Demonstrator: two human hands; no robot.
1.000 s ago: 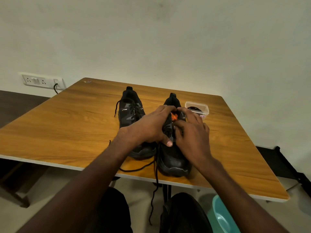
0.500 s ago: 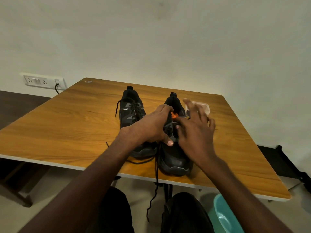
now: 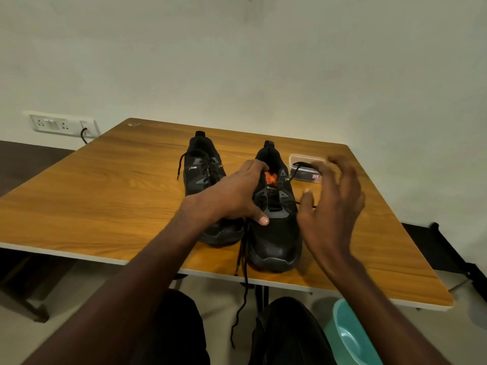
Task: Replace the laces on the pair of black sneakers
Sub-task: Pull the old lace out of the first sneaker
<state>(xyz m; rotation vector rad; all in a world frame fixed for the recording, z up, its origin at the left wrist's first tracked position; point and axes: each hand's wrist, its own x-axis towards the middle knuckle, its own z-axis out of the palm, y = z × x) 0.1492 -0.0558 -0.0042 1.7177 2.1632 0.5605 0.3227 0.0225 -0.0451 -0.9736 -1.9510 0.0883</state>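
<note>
While your table carries both sneakers, side by side near its front edge, your left hand grips the right shoe by its collar and your right hand hovers beside it, blurred, fingers loosely spread, grasping nothing I can see. You seem mid-unlacing: the old lace dangles off the edge. Next, draw it free of the remaining eyelets

Bare forearms, no sleeves; black trousers on both legs.
</note>
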